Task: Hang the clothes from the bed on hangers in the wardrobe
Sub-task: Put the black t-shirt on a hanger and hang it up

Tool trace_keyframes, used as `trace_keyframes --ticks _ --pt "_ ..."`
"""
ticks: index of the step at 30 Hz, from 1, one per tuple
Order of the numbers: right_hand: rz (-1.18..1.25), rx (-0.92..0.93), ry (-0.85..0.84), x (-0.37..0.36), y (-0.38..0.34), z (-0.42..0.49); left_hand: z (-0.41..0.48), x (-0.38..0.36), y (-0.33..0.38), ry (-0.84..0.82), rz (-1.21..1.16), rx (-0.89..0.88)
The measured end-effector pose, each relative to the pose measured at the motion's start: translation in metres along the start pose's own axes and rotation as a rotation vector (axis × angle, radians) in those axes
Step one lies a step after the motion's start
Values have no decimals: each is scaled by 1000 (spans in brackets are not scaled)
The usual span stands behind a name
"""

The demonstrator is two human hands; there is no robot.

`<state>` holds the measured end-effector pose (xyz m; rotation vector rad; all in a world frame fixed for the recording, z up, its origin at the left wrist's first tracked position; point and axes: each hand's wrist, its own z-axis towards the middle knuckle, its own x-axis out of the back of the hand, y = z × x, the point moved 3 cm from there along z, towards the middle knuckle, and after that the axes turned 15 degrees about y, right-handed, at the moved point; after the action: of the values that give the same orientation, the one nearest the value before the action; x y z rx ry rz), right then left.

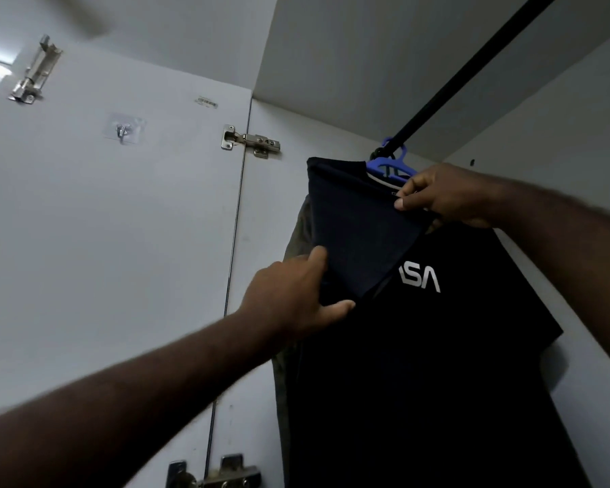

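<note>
Navy T-shirt (419, 364) was found hung from the blue hanger (390, 165) on the black rail (472, 75) inside the wardrobe. Its long axis dropped from the hook at 12 o'clock toward 6 o'clock (tilted a little toward 5). From the left hand (289, 301) the shirt's body lay at 3 o'clock; from the right hand (448, 195), at 7 o'clock. A flap of fabric near the shoulder was stretched between the two hands. Its lower edge was gripped between the left thumb and fingers, and its upper edge was pinched by the right thumb and fingertips just below the hanger. The right hand was judged nearer the hanger, so any settling of the collar would fall to it. An olive garment (298, 227) was seen behind, at the shirt's 9 o'clock.
</note>
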<state>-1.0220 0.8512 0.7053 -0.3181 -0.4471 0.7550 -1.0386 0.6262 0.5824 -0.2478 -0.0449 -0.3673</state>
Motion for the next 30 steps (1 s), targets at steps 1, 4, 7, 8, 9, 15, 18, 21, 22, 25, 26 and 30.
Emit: trace_keyframes --ticks 1,4,7,8,9,15,18,21,22,25,26,30 --pt "9 3 -6 2 0 -2 2 -4 5 5 56 -18" --pt "7 21 4 7 -1 -7 7 -12 9 16 162 -47" --pt "7 42 19 11 -2 -10 7 -15 2 36 223 -52" --pt "7 54 25 12 -2 -11 6 -14 -1 36 230 -51" --pt "4 68 37 14 -2 -11 4 -14 -4 29 221 -49" --pt "-84 77 132 5 17 -14 -10 -19 -39 39 -257 109" --pt "-22 45 85 -12 32 -18 -15 -18 -46 38 -371 141" --pt "11 35 59 -27 42 -20 -17 -18 -49 14 -412 97" --pt "18 24 83 -31 46 -19 -17 -18 -50 1 -407 70" --pt "-2 0 178 -41 54 -14 -18 -21 -51 -69 -336 3" --pt "-17 -3 209 -45 56 -13 -19 -23 -51 -116 -300 4" --pt "-53 9 315 -66 60 -9 -21 -24 -55 -137 -149 -14"
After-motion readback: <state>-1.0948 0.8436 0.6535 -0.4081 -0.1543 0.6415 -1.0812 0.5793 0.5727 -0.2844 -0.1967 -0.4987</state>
